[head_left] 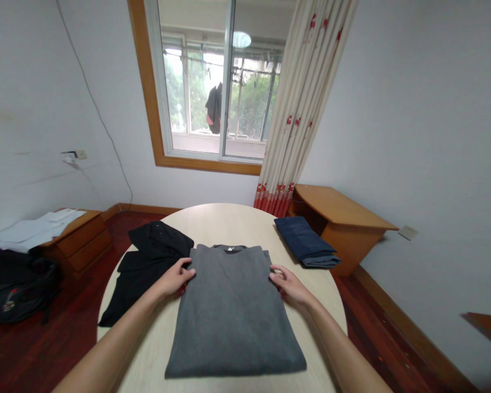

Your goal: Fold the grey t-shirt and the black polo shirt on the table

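A grey T-shirt [235, 311] lies flat with its sides folded in, its collar and small white label at the far end and its hem toward me. At its upper left edge my left hand [177, 277] has the cloth between thumb and fingers. My right hand [288, 283] pinches the opposite edge at about the same height. The fingertips under the cloth are hidden. A crumpled black garment [159, 240] lies to the left, partly behind my left hand and forearm. Farther right is a folded navy garment [305, 240] with a grey layer showing beneath.
Everything lies on a round pale wooden table [225, 221]. A wooden desk [343, 210] stands behind it at right, beside a long curtain [298, 120]. Toward the left are a low drawer cabinet [84, 245] with papers on top and a black bag [16, 289] on the floor.
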`<action>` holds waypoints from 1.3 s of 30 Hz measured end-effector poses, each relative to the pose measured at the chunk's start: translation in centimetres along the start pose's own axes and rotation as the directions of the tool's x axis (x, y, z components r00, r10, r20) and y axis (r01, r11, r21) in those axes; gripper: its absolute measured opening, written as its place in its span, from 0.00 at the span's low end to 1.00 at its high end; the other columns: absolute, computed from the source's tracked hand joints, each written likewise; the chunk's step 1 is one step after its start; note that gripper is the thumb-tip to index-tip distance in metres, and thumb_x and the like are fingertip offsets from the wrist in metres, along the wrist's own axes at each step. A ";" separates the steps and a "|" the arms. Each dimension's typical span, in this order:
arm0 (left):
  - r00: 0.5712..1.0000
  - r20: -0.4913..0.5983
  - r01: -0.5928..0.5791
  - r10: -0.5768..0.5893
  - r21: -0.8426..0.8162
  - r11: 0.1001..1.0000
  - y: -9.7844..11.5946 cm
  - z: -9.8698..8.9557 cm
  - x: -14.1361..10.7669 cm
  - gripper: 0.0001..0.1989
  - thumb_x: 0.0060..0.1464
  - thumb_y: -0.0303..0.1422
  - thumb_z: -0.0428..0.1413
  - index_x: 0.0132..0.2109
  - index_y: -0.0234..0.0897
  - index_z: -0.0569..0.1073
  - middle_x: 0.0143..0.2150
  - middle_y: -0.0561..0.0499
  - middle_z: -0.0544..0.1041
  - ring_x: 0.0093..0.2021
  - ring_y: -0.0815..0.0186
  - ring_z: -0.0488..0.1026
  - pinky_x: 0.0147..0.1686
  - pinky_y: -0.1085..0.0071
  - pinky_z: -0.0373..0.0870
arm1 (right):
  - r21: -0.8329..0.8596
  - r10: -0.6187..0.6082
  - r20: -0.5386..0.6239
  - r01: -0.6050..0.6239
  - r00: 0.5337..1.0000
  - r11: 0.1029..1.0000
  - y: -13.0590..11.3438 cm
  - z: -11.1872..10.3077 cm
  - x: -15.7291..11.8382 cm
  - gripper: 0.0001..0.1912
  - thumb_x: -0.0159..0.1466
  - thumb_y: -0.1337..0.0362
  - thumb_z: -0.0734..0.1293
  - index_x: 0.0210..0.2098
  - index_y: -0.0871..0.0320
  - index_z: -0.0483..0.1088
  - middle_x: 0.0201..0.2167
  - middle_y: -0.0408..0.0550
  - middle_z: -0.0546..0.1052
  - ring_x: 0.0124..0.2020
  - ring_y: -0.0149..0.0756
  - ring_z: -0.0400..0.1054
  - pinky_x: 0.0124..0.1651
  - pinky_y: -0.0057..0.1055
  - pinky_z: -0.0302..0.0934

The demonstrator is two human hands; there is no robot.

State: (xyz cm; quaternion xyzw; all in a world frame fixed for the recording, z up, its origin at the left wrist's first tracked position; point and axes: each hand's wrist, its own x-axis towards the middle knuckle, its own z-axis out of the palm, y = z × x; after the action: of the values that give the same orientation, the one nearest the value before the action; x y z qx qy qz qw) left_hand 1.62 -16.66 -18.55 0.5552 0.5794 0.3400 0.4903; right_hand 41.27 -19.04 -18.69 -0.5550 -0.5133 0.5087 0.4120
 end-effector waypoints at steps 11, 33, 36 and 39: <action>0.977 -0.180 -0.128 0.114 -0.067 0.990 1.1 0.9 8.1 0.26 0.41 0.45 0.67 0.44 0.30 0.78 0.35 0.43 0.82 0.36 0.56 0.79 0.35 0.67 0.73 | -0.032 -0.250 -0.160 0.248 0.955 0.968 -0.2 2.0 9.3 0.28 0.49 0.55 0.72 0.47 0.58 0.66 0.26 0.42 0.77 0.28 0.37 0.71 0.31 0.31 0.64; 0.863 0.195 -0.387 0.466 0.848 0.362 2.3 8.4 3.4 0.26 0.64 0.44 0.48 0.65 0.40 0.66 0.70 0.43 0.61 0.70 0.51 0.54 0.67 0.49 0.46 | -0.889 -0.284 0.277 0.357 0.918 0.288 -3.0 8.9 5.7 0.31 0.70 0.50 0.56 0.68 0.57 0.57 0.70 0.53 0.57 0.71 0.44 0.45 0.71 0.46 0.33; 0.912 0.144 -0.302 0.385 0.870 0.390 0.5 7.6 3.8 0.30 0.65 0.48 0.45 0.68 0.38 0.62 0.73 0.43 0.54 0.72 0.51 0.49 0.68 0.47 0.43 | -0.902 -0.198 0.222 0.278 0.955 0.329 -1.5 8.0 5.8 0.35 0.70 0.44 0.52 0.69 0.57 0.54 0.72 0.52 0.52 0.73 0.44 0.40 0.71 0.48 0.29; 0.940 0.065 -0.217 0.334 0.871 0.440 -0.5 5.2 4.3 0.34 0.65 0.50 0.42 0.70 0.36 0.57 0.74 0.43 0.50 0.73 0.53 0.45 0.68 0.50 0.45 | -0.916 -0.174 0.084 0.145 0.981 0.375 -0.2 5.5 6.4 0.39 0.70 0.42 0.50 0.71 0.59 0.50 0.73 0.52 0.48 0.73 0.43 0.37 0.71 0.49 0.32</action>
State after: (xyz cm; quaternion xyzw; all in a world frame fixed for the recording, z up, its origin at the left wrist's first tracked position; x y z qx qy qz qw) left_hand 6.77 -13.35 -21.27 0.7915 0.5998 0.1083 0.0464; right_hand 35.55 -13.07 -20.14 -0.6445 -0.7535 0.0921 0.0917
